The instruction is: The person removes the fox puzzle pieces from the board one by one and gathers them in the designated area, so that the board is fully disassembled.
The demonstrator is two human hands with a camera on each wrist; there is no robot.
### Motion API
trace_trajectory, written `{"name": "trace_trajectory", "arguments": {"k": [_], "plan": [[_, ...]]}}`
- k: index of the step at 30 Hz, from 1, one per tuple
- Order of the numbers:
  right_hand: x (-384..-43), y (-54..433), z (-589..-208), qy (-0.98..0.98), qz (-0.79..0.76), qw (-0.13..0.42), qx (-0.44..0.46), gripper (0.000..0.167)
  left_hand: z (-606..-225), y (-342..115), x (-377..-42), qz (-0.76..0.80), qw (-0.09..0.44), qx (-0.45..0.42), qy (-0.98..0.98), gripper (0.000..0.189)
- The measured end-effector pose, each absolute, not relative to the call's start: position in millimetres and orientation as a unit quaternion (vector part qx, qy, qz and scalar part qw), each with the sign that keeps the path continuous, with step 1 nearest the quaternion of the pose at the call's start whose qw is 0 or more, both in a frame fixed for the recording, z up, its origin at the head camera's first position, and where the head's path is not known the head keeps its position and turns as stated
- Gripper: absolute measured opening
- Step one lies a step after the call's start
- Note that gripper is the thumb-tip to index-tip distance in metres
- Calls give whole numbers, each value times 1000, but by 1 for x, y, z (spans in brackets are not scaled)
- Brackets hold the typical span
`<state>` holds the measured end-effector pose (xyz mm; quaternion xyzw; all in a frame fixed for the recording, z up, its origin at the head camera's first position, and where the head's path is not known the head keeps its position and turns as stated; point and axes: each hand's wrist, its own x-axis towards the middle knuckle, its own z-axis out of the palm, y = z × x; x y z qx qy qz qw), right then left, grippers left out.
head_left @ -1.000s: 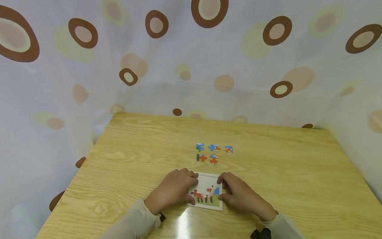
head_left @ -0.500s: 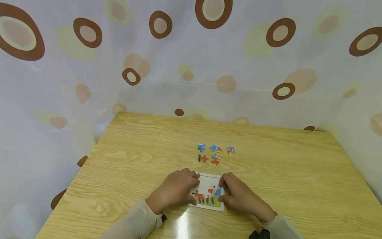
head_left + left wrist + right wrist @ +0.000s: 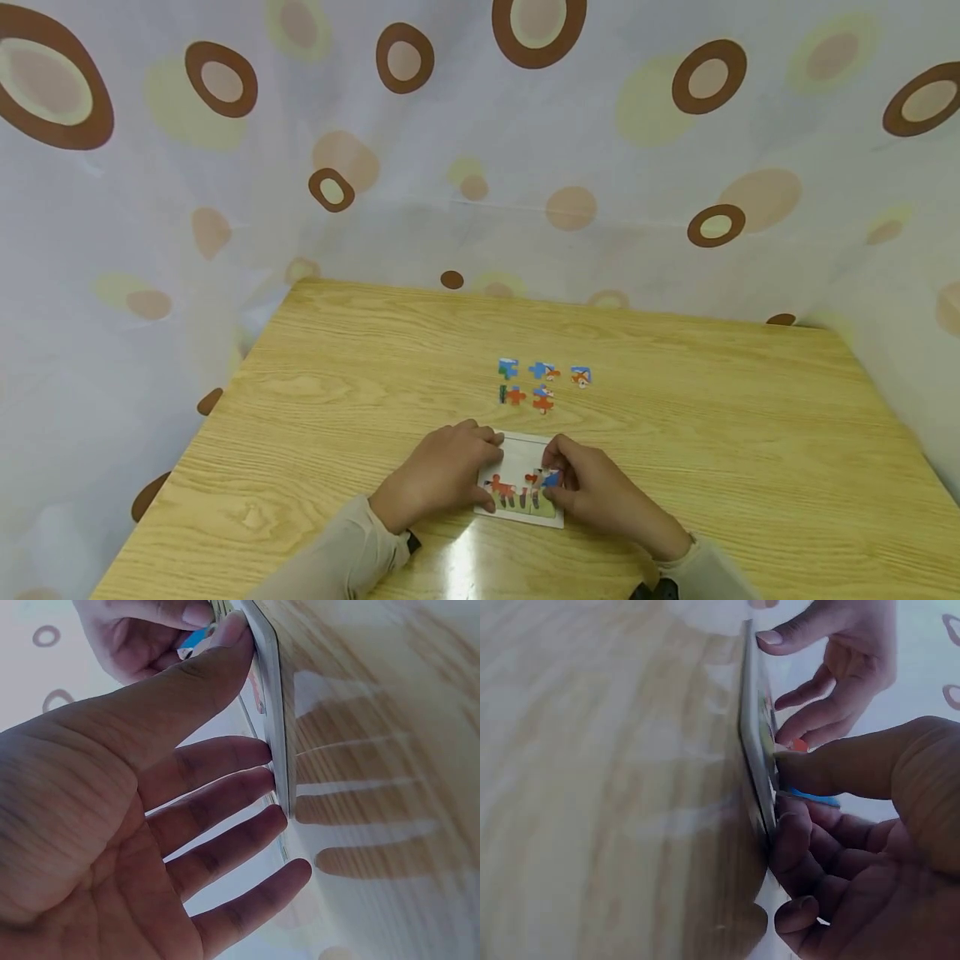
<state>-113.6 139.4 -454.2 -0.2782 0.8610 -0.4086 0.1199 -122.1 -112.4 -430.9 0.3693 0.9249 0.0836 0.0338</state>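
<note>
A small jigsaw puzzle tray [image 3: 523,457] with a white border lies flat on the table. Its lower part shows orange, dark-legged shapes over green; its upper part is bare white. My left hand [image 3: 441,468] rests along the tray's left side, thumb [image 3: 202,679] on the near rim, the other fingers stretched to the edge. My right hand [image 3: 596,483] pinches a blue puzzle piece [image 3: 815,798] between thumb and forefinger at the tray's right side. That piece stands tilted up from the tray, partly hidden by the fingers.
Beyond the tray, several loose puzzle pieces lie in two rows, among them a blue and green piece [image 3: 507,367], a blue and orange one [image 3: 581,376] and a mostly orange one [image 3: 543,401]. The wooden table [image 3: 360,358] ends at a spotted curtain [image 3: 420,225].
My right fingers have shifted slightly left over the tray and now grip the blue piece, which has tipped up from lying flat. The left hand stays in place on the tray.
</note>
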Motion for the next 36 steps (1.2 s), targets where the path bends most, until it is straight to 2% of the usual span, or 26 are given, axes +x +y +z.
{"name": "trace_trajectory", "arguments": {"k": [6, 12, 16, 21, 24, 28, 33, 36], "plan": [[-111, 135, -454, 870, -386, 97, -289, 18, -431, -113, -122, 79, 36, 365, 927, 49], [-120, 148, -447, 864, -415, 100, -267, 5, -431, -112, -122, 80, 37, 367, 926, 49], [-141, 166, -437, 888, -389, 62, -236, 12, -433, -113, -123, 75, 32, 367, 927, 50], [-175, 180, -437, 909, -379, 41, -170, 6, -434, -116, -123, 70, 33, 366, 927, 51], [-188, 182, -446, 916, -375, 26, -142, 8, -434, -116, -123, 73, 34, 371, 925, 51], [-195, 182, -457, 924, -359, 10, -131, 12, -435, -114, -123, 73, 35, 373, 924, 52], [-196, 180, -459, 926, -348, 25, -142, 21, -433, -113, -123, 71, 35, 371, 925, 52], [-196, 180, -459, 929, -335, 29, -155, 19, -433, -114, -123, 70, 37, 370, 926, 51]]}}
